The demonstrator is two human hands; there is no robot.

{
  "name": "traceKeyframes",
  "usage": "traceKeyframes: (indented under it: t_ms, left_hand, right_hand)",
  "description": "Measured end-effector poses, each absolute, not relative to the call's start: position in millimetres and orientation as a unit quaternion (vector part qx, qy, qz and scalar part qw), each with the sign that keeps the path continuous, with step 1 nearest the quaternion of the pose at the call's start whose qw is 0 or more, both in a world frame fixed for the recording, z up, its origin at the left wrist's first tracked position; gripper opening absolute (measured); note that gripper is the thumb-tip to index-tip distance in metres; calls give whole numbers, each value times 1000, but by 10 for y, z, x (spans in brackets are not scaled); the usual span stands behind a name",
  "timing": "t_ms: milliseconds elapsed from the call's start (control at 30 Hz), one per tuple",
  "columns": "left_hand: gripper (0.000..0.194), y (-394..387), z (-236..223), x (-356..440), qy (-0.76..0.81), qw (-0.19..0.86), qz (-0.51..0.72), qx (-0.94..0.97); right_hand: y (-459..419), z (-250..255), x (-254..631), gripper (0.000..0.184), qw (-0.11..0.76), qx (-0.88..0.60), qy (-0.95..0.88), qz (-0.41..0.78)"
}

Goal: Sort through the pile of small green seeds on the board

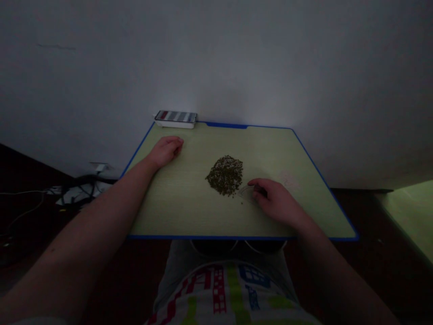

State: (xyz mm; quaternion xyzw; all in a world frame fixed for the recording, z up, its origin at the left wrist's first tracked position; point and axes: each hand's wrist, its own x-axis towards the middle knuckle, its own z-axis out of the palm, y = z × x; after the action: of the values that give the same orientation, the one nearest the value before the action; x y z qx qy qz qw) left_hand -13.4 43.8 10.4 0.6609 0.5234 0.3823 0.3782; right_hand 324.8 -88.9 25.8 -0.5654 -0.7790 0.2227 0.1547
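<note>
A pile of small dark green beans [225, 176], mixed with pale grains, lies near the middle of the table. My right hand [275, 201] is just right of it, its fingers closed on thin, pale tweezers [246, 189]. The tips of the tweezers point at the lower right edge of the pile; whether they pinch a grain is too small to tell. Beyond this hand, a thin scatter of pale grains [288, 179] lies at the right. My left hand [166, 151] rests on the table left of the pile, fingers curled in, with nothing visible in them.
The light table [189, 216] has a blue rim and stands against a grey wall [230, 58]. A phone [176, 116] lies on a white box [174, 124] at the far left corner. Cables [84, 183] and a wall plug [100, 168] are left of the table.
</note>
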Motion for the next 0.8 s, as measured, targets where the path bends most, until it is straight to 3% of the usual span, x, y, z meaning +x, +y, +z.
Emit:
traceKeyframes:
  t_ms: [800]
  left_hand:
    - [35,462,87,-154,530,364,374,669]
  right_hand:
    - [-937,308,3106,35,133,-576,-780,205]
